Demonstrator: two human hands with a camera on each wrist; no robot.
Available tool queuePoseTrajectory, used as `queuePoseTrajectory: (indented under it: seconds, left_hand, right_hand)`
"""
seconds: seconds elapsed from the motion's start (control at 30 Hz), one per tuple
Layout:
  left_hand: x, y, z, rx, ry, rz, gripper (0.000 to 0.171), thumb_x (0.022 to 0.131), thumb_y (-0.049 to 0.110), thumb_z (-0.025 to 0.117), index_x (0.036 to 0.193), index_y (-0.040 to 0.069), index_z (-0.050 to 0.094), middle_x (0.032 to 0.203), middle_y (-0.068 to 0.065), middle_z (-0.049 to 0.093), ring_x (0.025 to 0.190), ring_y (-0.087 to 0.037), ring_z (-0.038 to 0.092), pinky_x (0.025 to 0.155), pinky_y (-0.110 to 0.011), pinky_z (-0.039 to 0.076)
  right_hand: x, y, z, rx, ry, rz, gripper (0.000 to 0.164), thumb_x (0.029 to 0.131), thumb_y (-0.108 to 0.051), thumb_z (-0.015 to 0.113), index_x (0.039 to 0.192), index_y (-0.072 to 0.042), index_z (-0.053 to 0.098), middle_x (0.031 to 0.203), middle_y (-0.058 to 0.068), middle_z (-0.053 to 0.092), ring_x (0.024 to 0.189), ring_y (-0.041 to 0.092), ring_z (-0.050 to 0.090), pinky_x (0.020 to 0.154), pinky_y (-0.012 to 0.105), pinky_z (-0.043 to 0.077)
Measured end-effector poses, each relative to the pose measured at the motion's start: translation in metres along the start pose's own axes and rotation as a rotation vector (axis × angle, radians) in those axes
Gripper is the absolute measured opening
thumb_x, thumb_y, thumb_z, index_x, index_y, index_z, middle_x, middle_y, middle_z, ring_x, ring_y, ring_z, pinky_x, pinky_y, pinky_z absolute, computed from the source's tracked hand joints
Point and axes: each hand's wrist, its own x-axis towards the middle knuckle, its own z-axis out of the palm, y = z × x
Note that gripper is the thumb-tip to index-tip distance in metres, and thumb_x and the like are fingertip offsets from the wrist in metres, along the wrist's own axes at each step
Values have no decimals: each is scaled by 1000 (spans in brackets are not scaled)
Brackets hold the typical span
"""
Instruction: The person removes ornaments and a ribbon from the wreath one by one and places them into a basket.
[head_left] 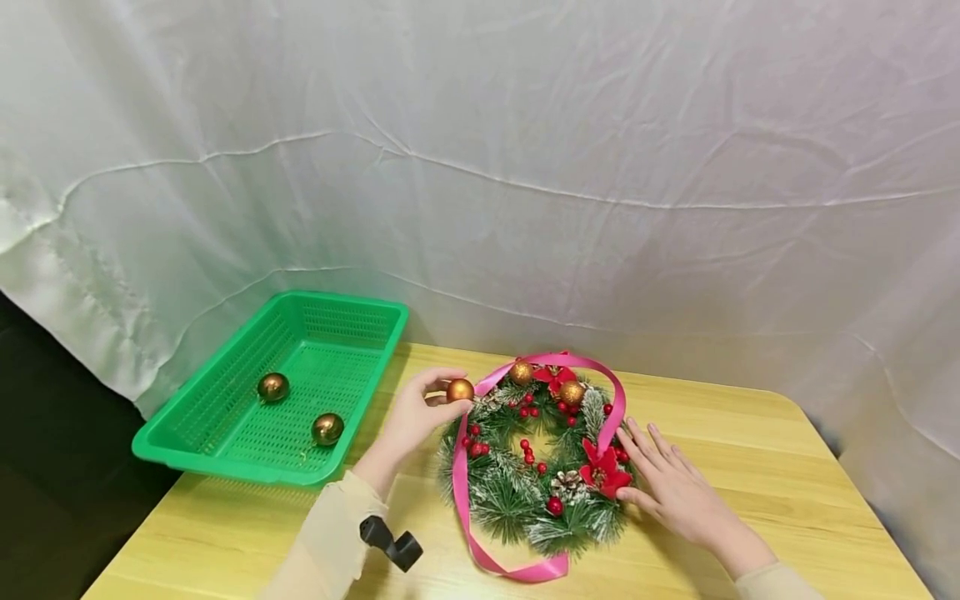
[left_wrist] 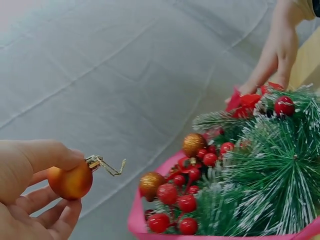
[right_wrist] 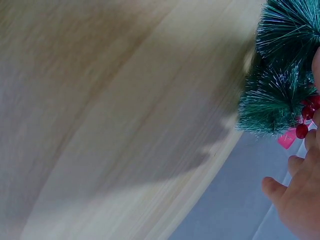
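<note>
Pale sleeves (head_left: 318, 533) come in at the bottom of the frame, and a small black part (head_left: 390, 546) sticks out by the left one. The left hand (head_left: 417, 412) is near the middle, pinching a shiny gold ball (head_left: 460, 390) between thumb and fingers. Its thin gold string (left_wrist: 111, 167) pokes out in the left wrist view. The ball is just beside the upper left edge of a round green wreath (head_left: 506, 500), which lies flat at the bottom middle. The right hand (head_left: 671, 487) is spread out at the wreath's right edge, next to a red flower (head_left: 604, 472). Two sparkly gold balls (head_left: 521, 372), red berries (head_left: 555, 506) and a pine cone (head_left: 567, 481) sit on the wreath. Pink ribbon (head_left: 461, 492) loops over its top and down its left side. At the left, a green basket (head_left: 240, 472) holds two shiny brown balls (head_left: 273, 387). Everything is on a yellow wooden bench (head_left: 765, 475), with white cloth (head_left: 525, 167) behind.
</note>
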Motion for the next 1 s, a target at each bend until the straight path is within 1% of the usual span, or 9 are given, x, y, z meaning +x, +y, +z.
queuePoseTrajectory:
  seconds: [0.1, 0.17, 0.3, 0.47, 0.53, 0.7, 0.77, 0.87, 1.0]
  left_hand:
    - [-3, 3, -11, 11, 25, 1, 39, 74, -4, 78, 111, -2, 66, 111, -16, 63, 100, -30, 61, 86, -31, 53]
    - [-6, 4, -19, 24, 44, 3, 39, 74, -3, 78, 111, -1, 66, 112, -16, 63, 101, -29, 60, 87, -30, 52]
    - [-11, 8, -36, 54, 77, 0, 40, 75, -2, 78, 113, -1, 66, 114, -16, 62, 102, -28, 60, 87, -31, 52]
    - [-21, 10, -59, 100, 119, -37, 41, 76, 1, 79, 115, 1, 65, 115, -14, 62, 102, -22, 59, 86, -27, 52]
    - [-25, 8, -69, 95, 130, -48, 42, 77, 2, 78, 116, 3, 65, 116, -14, 62, 102, -19, 59, 85, -24, 52]
    - [-34, 6, -97, 46, 137, -45, 42, 81, 8, 77, 120, 1, 62, 118, -15, 60, 100, -13, 58, 84, -21, 51]
    - [-38, 6, -108, 44, 147, -49, 43, 82, 9, 76, 121, 0, 61, 116, -11, 60, 99, -11, 59, 83, -21, 51]
    - [-42, 6, -123, 64, 169, -58, 43, 83, 10, 76, 121, 0, 61, 113, -5, 61, 98, -9, 59, 81, -19, 52]
    - [-48, 2, -139, 94, 200, -65, 42, 83, 10, 75, 121, 1, 61, 111, 2, 60, 97, -7, 59, 79, -18, 51]
  right_hand:
    - [0, 0, 0, 1, 0, 1, 78, 93, -51, 53, 154, -17, 17, 160, 1, 4, 144, 32, 1, 113, 54, 6]
    - [0, 0, 0, 0, 0, 1, 78, 93, -51, 53, 154, -17, 17, 160, 1, 4, 144, 32, 1, 112, 57, 8]
    - [0, 0, -1, -3, -2, 3, 78, 93, -51, 53, 154, -17, 18, 160, 2, 6, 144, 33, 2, 111, 59, 12]
    - [0, -1, -1, -8, 0, -1, 78, 93, -51, 53, 154, -17, 18, 160, 2, 5, 144, 32, 1, 110, 60, 12]
    - [0, -2, -1, -9, 8, -6, 78, 93, -51, 53, 154, -16, 18, 160, 2, 6, 144, 31, 1, 111, 59, 11]
    - [-1, -3, 0, -1, 29, -22, 77, 93, -48, 55, 154, -14, 20, 159, 4, 7, 144, 32, 2, 113, 52, 3]
    - [0, -3, 0, 1, 23, -21, 77, 93, -48, 55, 154, -15, 19, 160, 3, 6, 144, 32, 2, 113, 53, 4]
    - [0, -3, 0, 4, 8, -9, 78, 93, -49, 54, 154, -16, 18, 160, 2, 5, 144, 33, 2, 112, 57, 8]
    - [0, -1, 1, 13, -4, 3, 78, 93, -50, 54, 154, -17, 17, 160, 2, 5, 144, 33, 2, 110, 60, 10]
